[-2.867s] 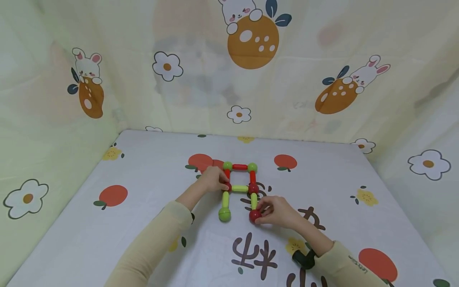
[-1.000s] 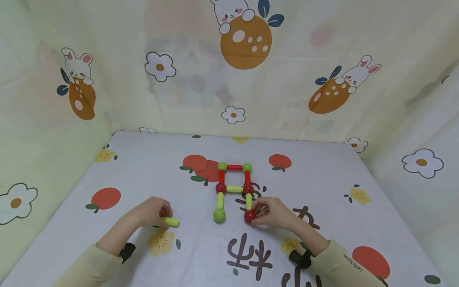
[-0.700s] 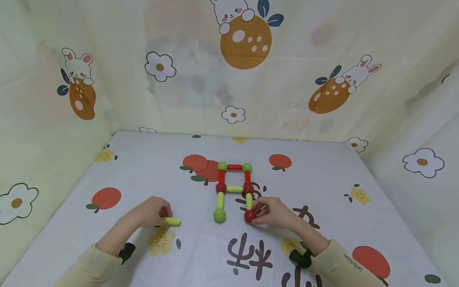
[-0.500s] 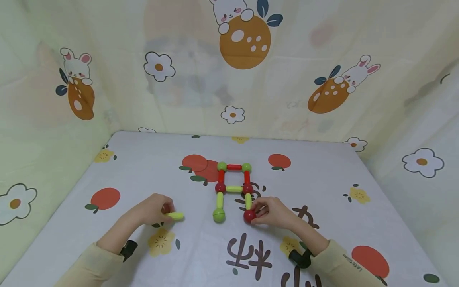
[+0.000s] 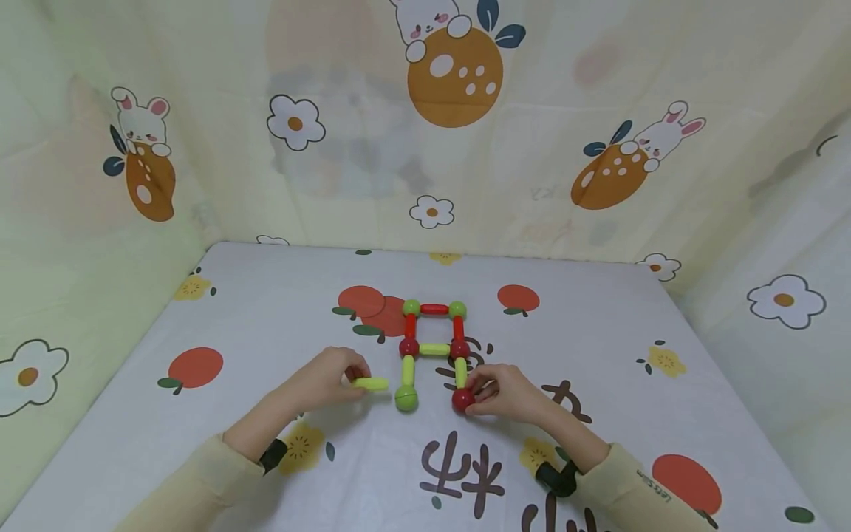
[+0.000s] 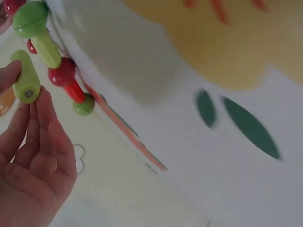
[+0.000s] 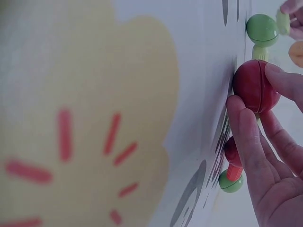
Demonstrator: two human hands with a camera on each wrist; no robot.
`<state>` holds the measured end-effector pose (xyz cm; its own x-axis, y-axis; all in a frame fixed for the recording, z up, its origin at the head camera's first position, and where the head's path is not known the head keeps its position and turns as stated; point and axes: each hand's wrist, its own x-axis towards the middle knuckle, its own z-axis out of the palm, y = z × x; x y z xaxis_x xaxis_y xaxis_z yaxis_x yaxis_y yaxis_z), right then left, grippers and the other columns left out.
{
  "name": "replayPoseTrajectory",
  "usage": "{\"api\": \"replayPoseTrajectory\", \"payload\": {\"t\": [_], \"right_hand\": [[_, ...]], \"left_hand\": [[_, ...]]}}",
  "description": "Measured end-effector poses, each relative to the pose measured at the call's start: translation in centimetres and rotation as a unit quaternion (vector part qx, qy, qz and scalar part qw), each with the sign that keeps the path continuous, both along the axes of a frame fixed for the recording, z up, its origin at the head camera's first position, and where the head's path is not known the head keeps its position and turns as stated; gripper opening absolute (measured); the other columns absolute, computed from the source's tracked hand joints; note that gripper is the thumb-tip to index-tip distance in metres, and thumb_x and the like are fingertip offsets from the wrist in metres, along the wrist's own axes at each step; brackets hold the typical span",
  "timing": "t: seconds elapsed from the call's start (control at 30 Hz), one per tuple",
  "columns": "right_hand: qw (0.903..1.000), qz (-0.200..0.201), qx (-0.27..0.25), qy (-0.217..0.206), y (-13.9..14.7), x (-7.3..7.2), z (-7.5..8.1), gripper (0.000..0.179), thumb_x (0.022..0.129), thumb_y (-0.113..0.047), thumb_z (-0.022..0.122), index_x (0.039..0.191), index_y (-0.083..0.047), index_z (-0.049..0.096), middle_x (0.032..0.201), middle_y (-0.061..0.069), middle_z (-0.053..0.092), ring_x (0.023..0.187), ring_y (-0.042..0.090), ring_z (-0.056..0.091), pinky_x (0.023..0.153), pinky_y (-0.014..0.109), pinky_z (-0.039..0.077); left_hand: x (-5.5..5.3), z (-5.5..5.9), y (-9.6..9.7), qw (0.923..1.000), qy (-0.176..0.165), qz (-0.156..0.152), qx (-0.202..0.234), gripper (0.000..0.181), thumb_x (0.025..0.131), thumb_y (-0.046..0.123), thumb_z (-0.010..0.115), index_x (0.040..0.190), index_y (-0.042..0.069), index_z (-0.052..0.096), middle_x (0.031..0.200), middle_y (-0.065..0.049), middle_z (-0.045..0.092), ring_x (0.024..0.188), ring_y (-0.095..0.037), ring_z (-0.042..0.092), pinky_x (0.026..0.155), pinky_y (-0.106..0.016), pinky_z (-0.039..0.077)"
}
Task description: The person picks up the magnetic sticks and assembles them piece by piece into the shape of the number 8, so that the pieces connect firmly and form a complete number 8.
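Note:
Between thumb and fingertips my left hand [image 5: 330,378] pinches a yellow-green magnetic rod [image 5: 370,383], whose end shows a round metal disc in the left wrist view. The rod's free end points at the green ball [image 5: 406,399] at the near left of a ball-and-rod frame, a short gap away. My right hand [image 5: 508,395] holds the red ball [image 7: 255,86] at the frame's near right corner. The frame has a closed square of red rods [image 5: 435,309] and one yellow-green rod [image 5: 435,349] at the far side, with two yellow-green legs reaching toward me.
The frame lies flat on a white tablecloth [image 5: 266,295] printed with fruit, flowers and dark characters. A patterned curtain [image 5: 359,170] hangs behind the table and along both sides. Black wrist devices [image 5: 557,479] sit at both cuffs.
My left hand left the frame, took hold of a yellow-green rod at the left, then carried it right and away from me toward the green ball. My right hand stays at the red ball.

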<state>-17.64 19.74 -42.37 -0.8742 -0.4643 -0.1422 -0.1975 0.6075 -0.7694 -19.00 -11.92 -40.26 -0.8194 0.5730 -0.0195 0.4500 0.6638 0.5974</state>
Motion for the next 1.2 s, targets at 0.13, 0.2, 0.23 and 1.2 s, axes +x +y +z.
{"api": "replayPoseTrajectory", "payload": {"t": [0.13,0.2,0.23,1.2], "right_hand": [[1.0,0.002,0.0,0.001,0.0,0.0,0.0,0.028,0.072,-0.011,0.077,0.095,-0.006,0.062,0.089,0.005,0.062,0.077,0.018,0.063,0.068,0.025,0.052],[1.0,0.001,0.001,0.0,0.0,0.0,0.0,0.028,0.072,-0.011,0.077,0.095,-0.006,0.062,0.089,0.005,0.062,0.077,0.018,0.063,0.068,0.025,0.052],[1.0,0.0,0.001,0.0,0.0,0.0,-0.1,0.028,0.072,-0.011,0.077,0.095,-0.006,0.062,0.089,0.004,0.062,0.077,0.018,0.062,0.068,0.025,0.052],[0.9998,0.014,0.008,0.01,-0.2,-0.2,0.0,0.026,0.073,-0.012,0.076,0.094,-0.005,0.062,0.086,0.004,0.062,0.075,0.016,0.063,0.067,0.024,0.052]], "left_hand": [[-0.2,0.2,2.1,0.9999,0.012,-0.011,0.001,0.013,0.076,0.012,0.072,0.087,0.007,0.067,0.077,0.005,0.059,0.073,-0.01,0.053,0.07,-0.026,0.047],[-0.3,0.2,3.1,0.9998,0.01,-0.018,0.004,0.014,0.077,0.013,0.073,0.089,0.007,0.068,0.077,0.005,0.06,0.074,-0.01,0.053,0.07,-0.025,0.047],[-0.3,0.2,3.6,0.9998,0.007,-0.02,0.007,0.015,0.077,0.014,0.073,0.089,0.007,0.068,0.077,0.005,0.06,0.074,-0.011,0.053,0.07,-0.024,0.047],[0.2,-1.8,9.3,0.9967,0.037,-0.045,-0.056,0.014,0.075,0.015,0.076,0.086,0.008,0.072,0.068,0.006,0.061,0.061,-0.007,0.048,0.059,-0.016,0.043]]}}
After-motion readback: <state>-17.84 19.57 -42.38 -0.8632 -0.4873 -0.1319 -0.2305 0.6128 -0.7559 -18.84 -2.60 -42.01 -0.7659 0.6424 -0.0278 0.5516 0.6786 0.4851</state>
